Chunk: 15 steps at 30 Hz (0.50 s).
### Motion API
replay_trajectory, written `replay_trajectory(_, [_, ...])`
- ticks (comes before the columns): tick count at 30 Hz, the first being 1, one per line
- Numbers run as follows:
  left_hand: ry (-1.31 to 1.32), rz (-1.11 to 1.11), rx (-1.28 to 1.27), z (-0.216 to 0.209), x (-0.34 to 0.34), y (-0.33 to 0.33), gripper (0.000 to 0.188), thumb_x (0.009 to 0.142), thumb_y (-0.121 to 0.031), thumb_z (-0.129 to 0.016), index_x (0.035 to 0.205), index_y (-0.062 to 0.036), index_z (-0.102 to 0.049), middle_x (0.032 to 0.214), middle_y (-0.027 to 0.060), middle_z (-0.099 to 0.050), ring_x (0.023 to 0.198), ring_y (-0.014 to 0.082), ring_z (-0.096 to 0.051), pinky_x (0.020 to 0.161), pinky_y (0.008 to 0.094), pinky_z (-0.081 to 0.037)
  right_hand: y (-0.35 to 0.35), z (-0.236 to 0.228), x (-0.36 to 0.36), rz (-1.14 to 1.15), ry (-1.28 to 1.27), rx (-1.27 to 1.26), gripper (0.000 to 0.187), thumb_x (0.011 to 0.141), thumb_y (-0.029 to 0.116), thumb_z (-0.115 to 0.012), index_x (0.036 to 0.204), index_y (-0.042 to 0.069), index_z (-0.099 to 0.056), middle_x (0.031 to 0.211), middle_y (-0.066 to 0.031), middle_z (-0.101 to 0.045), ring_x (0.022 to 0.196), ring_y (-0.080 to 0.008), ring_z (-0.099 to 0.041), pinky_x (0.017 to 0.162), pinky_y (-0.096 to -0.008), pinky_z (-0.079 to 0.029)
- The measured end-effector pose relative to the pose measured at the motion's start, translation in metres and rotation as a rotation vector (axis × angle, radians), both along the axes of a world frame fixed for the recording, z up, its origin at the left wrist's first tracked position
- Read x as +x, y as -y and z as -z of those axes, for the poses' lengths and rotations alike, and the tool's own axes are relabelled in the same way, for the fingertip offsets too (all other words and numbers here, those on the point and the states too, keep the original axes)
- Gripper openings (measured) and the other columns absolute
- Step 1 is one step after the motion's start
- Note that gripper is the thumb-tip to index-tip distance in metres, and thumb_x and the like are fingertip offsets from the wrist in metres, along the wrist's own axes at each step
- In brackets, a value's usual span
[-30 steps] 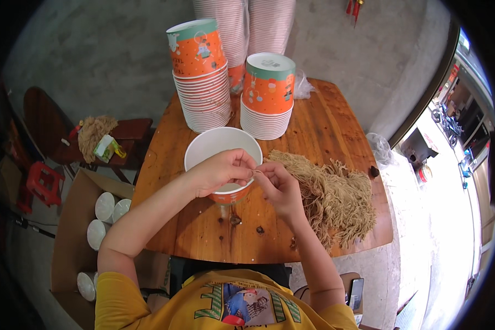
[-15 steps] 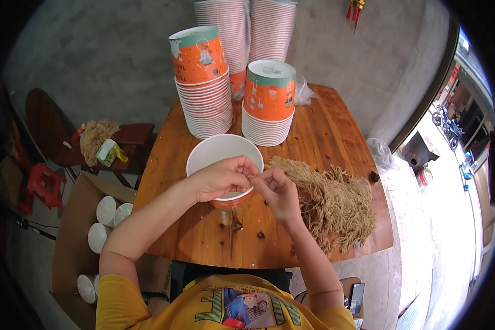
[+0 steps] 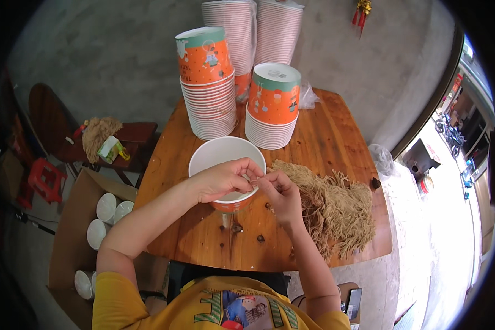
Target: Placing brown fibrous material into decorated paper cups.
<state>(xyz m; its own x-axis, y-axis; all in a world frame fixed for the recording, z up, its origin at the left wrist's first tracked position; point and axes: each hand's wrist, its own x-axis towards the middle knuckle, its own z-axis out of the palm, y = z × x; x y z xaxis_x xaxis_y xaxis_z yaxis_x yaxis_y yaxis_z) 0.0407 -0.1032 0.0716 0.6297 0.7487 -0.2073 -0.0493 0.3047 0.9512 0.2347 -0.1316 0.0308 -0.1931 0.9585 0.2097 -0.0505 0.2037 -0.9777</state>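
A white-lined paper bucket (image 3: 212, 154) with an orange outside stands upright on the wooden table (image 3: 203, 236) before me. My left hand (image 3: 225, 179) reaches over its opening, with fingers curled and pinched by the right side of the rim. Close against it, my right hand (image 3: 284, 199) is also closed, thumb and forefinger pinched together. Between the fingertips there seems to be a thin cord, mostly hidden by the fingers. A heap of tan cords (image 3: 341, 212) lies just right of my right hand.
Behind the bucket stand two stacks of upturned orange buckets, one left (image 3: 206, 104) and one right (image 3: 272, 110), with taller wrapped stacks (image 3: 280, 33) farther back. A cardboard box (image 3: 71, 242) holding white-ended containers sits on the left, near a red stool (image 3: 45, 181).
The view has shifted slightly. Both hands stay together at the bucket's right rim, and their fingertips have moved only a little.
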Motion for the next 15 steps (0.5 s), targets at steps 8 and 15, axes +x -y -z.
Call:
replay_trajectory(8, [-0.201, -0.062, 0.232, -0.001, 0.002, 0.009, 0.041, 0.079, 0.005, -0.051, 0.119, -0.0032, -0.054, 0.098, 0.0029, -0.054, 0.093, 0.011, -0.052, 0.088, 0.024, -0.041, 0.006, -0.011, -0.001, -0.025, -0.052, -0.055, 0.005, 0.094, 0.008, -0.062, 0.094, 0.003, -0.062, 0.078, 0.0067, -0.054, 0.069, -0.0013, -0.047, 0.066, -0.0179, -0.04])
replay_trajectory(15, [-0.235, -0.124, 0.298, -0.005, 0.011, 0.011, 0.041, 0.082, 0.008, -0.052, 0.121, -0.0031, -0.05, 0.093, 0.001, -0.053, 0.088, 0.0083, -0.052, 0.085, 0.0222, -0.043, 0.015, -0.011, 0.004, 0.019, 0.155, 0.124, 0.007, 0.091, 0.007, -0.065, 0.097, 0.005, -0.061, 0.073, 0.0098, -0.047, 0.063, 0.0, -0.037, 0.056, -0.0171, -0.032])
